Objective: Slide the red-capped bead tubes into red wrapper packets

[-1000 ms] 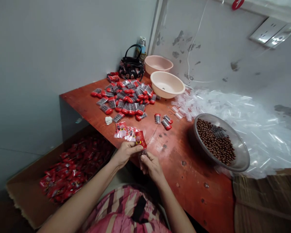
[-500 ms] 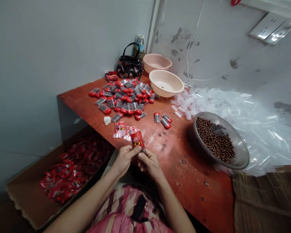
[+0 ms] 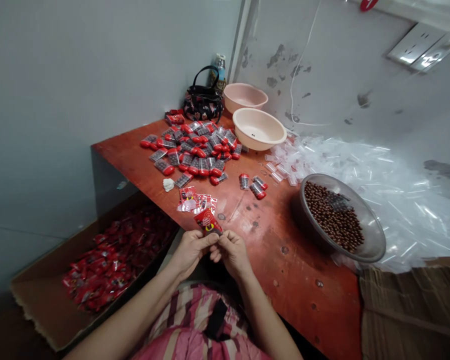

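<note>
A small red printed packet (image 3: pixel 207 221) is held at the table's near edge. My left hand (image 3: pixel 193 249) is closed on its lower left, the thumb lying across the front. My right hand (image 3: pixel 229 250) pinches its lower right corner, fingers curled behind. What the packet contains is hidden. Just beyond it, several flat red printed wrappers (image 3: pixel 188 199) lie overlapping on the table. Farther off is a heap of clear packs with red ends and dark balls inside (image 3: pixel 200 145). A few such packs (image 3: pixel 257 190) lie apart from the heap.
On the right a grey basin (image 3: pixel 373 240) holds brown balls (image 3: pixel 332 215), beside a heap of clear plastic pieces (image 3: pixel 390 185). Two pale basins (image 3: pixel 260 125) and a black handbag (image 3: pixel 203 104) stand at the back. Below left is a cardboard box (image 3: pixel 41 300) of red packets (image 3: pixel 105 270).
The red packet has tilted to the left between my hands. My right thumb has moved up to the packet's lower right corner. The view has shifted slightly.
</note>
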